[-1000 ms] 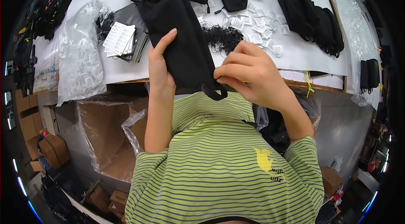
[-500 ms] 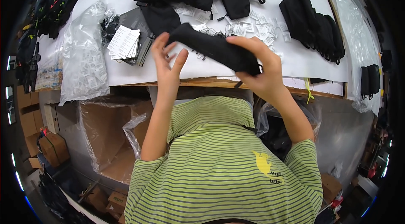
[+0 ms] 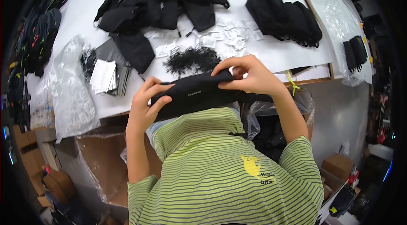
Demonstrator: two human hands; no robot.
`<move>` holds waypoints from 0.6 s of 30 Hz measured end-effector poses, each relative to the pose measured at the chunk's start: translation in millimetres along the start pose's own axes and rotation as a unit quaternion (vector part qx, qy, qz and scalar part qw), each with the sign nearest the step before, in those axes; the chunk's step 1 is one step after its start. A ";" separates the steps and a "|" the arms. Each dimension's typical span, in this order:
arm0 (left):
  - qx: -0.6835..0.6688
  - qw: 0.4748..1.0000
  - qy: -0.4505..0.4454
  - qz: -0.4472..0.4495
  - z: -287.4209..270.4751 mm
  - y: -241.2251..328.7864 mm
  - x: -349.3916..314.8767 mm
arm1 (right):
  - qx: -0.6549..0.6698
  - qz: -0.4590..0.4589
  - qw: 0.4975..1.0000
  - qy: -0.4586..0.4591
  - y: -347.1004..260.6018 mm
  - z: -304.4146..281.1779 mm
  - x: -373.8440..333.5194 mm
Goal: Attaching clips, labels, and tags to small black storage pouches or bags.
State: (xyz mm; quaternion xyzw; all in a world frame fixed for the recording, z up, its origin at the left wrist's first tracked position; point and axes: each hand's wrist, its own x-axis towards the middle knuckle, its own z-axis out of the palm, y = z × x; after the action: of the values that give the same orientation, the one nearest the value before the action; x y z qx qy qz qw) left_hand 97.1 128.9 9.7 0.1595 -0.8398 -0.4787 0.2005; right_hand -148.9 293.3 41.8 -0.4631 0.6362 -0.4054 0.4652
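A long black fabric pouch [image 3: 190,97] with a small printed mark is stretched level between my hands, in front of my body at the table's near edge. My left hand [image 3: 146,103] pinches its left end between thumb and fingers. At the other end my right hand [image 3: 250,76] grips the pouch, thumb below and fingers over the top edge. Just beyond it lies a heap of thin black cords [image 3: 191,60]. Small white packets [image 3: 232,35] are scattered past the cords.
Black pouches [image 3: 169,2] are heaped at the back. A row of them [image 3: 284,15] lies to the right. On the left are a clear plastic bag [image 3: 72,93], white cards [image 3: 103,76] and dark sheets [image 3: 122,78]. Below the table stands a plastic-lined carton [image 3: 99,161].
My left hand has come onto the pouch's left end, where it was apart before. The pouch has turned level, with its printed side showing, and moved nearer my body. The view has shifted.
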 end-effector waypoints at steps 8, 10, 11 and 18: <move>0.158 0.978 0.116 -0.064 -22.7 -24.8 -2.7 | -0.103 -0.105 0.946 0.290 4.3 -68.5 -35.1; 0.185 0.949 0.214 -0.141 -48.0 -52.3 -15.6 | -0.142 -0.162 0.866 0.451 10.3 -111.2 -41.7; 0.282 0.920 0.226 -0.152 -64.1 -74.8 -28.7 | -0.170 -0.165 0.818 0.524 16.3 -133.0 -40.8; 0.422 0.856 0.218 -0.204 -90.2 -139.3 -56.9 | -0.464 -0.076 0.657 0.589 82.6 -212.8 -12.5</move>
State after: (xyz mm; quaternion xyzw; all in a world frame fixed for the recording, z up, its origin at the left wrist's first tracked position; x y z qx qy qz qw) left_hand 201.3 19.9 -80.1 0.4969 -0.8447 -0.0618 0.1892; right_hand -370.5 343.5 17.1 -0.3298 0.8450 -0.2790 -0.3152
